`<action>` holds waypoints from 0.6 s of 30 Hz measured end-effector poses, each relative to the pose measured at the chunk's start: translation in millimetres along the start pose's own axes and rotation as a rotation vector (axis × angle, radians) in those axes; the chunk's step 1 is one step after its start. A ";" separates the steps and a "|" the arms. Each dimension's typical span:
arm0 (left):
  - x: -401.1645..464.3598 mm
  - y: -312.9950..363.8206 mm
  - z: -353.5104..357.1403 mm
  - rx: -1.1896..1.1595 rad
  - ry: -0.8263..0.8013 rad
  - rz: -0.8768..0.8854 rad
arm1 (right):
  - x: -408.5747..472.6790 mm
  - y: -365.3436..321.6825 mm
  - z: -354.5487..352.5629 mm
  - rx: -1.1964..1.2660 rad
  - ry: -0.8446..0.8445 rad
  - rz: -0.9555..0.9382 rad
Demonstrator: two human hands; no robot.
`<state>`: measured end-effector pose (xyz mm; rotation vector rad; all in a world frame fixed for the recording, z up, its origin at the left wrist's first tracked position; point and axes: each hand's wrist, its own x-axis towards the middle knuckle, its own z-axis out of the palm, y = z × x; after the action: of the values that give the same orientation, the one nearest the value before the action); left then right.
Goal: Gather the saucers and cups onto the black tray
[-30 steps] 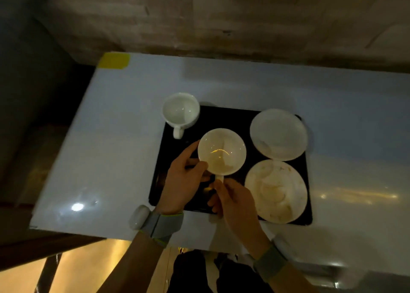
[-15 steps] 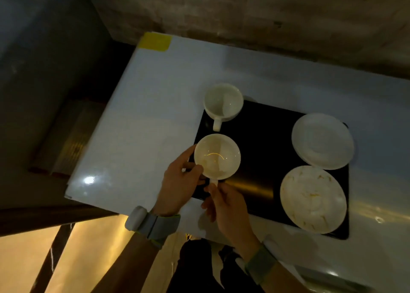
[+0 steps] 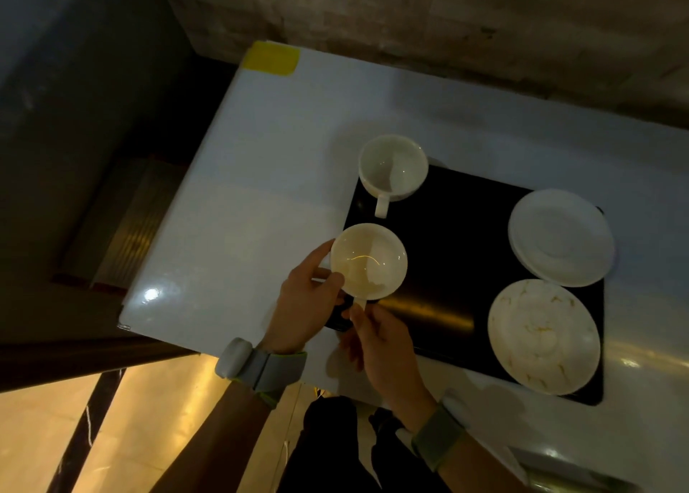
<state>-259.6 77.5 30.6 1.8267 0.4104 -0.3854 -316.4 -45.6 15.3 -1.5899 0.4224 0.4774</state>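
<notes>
A black tray lies on the white table. A white cup with a stained inside is over the tray's near left corner. My left hand grips its left rim, and my right hand pinches its handle from below. A second white cup stands at the tray's far left corner, handle toward me. A clean white saucer sits at the tray's far right. A stained saucer rests at the near right.
The white table carries a yellow tape patch at its far left corner. A brick wall runs behind it. A dark drop lies past the table's left edge. Both wrists wear grey bands.
The cup in my hands has shifted from the tray's middle toward its near left corner. The view has swung left, so the tray now sits further right.
</notes>
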 end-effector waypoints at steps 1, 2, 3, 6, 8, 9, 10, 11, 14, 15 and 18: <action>0.7 -1.3 -0.2 -0.013 -0.003 -0.004 | 0.3 0.0 -0.4 -0.007 -0.005 0.001; 1.0 -1.9 -0.4 -0.023 -0.003 -0.013 | 0.8 -0.2 -0.6 -0.014 -0.012 0.001; 1.2 -2.6 0.0 -0.028 -0.002 -0.015 | 1.5 -0.1 -0.9 -0.019 -0.019 0.002; 1.9 -4.3 1.7 -0.016 0.008 -0.016 | 3.2 0.1 -2.3 -0.031 -0.033 0.006; 2.6 -6.2 2.7 -0.009 0.013 -0.015 | 2.8 -0.6 -3.8 -0.032 -0.039 0.000; 2.8 -6.8 2.9 -0.003 0.016 -0.014 | 2.6 -1.1 -4.4 -0.033 -0.043 -0.005; 3.2 -7.5 3.1 0.006 0.020 -0.010 | 2.4 -1.7 -5.0 -0.027 -0.047 -0.005; 3.7 -8.1 3.7 0.015 0.027 0.001 | 2.1 -2.1 -5.6 -0.024 -0.052 -0.008; 4.3 -7.4 4.7 0.024 0.042 0.009 | 1.6 -3.9 -6.2 -0.030 -0.065 -0.014; 4.2 -8.3 5.3 0.026 0.048 0.007 | 0.8 -4.0 -7.1 -0.036 -0.068 -0.022; 3.2 -7.4 4.9 0.036 0.063 -0.014 | -3.1 -6.8 -13.0 -0.073 -0.069 -0.040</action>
<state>-260.5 75.2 21.6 1.8754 0.4627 -0.3469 -314.6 -58.0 23.4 -1.6439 0.3231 0.5208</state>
